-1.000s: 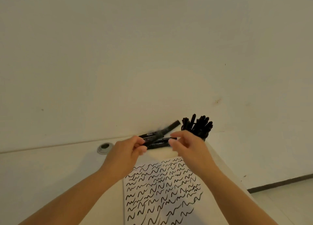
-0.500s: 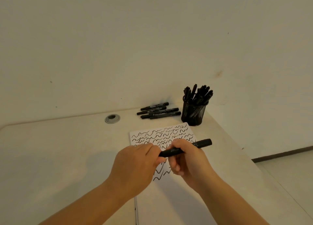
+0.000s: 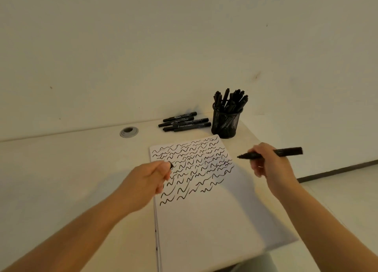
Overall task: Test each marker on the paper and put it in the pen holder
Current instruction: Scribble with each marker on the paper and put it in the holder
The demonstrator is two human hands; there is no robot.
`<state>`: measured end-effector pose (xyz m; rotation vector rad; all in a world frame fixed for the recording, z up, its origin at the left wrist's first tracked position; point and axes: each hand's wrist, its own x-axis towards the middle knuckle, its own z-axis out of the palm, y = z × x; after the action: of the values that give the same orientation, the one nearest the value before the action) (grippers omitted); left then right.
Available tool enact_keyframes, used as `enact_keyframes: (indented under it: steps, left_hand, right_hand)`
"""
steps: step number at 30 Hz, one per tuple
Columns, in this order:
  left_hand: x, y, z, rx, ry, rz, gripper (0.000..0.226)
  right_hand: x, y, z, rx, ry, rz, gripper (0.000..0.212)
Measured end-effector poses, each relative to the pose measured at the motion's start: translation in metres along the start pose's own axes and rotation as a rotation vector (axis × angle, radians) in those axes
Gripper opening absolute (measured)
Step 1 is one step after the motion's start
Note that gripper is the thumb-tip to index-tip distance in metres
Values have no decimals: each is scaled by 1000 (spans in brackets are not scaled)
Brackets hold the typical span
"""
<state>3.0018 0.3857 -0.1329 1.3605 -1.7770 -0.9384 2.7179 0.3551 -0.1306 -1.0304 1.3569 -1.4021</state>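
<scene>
Marker (image 3: 272, 152) lies uncapped in our right hand (image 3: 270, 165), tip aimed left above the paper (image 3: 204, 220); our left hand (image 3: 147, 181) pinches its cap (image 3: 171, 165) over the squiggles.

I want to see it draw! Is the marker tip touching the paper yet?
Apart. In the head view the marker in the right hand points sideways, its tip beyond the paper's right edge.

black markers (image 3: 185, 122), black mesh pen holder (image 3: 225, 124), white paper (image 3: 214, 216) with black squiggles
</scene>
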Motion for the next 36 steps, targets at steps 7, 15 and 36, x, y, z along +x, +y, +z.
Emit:
enact_keyframes:
  steps: [7,15,36]
  left_hand:
    - [1,-13,48,31,302,59,33]
    - [9,-14,56,96,166,110,30]
    - [13,-26,58,103,119,160,33]
  right_hand:
    - [-11,36,11,112,111,172,22]
    - [-15,33,13,-57,26,-28,6]
    - [-3,47,9,-451,-78,-197,20]
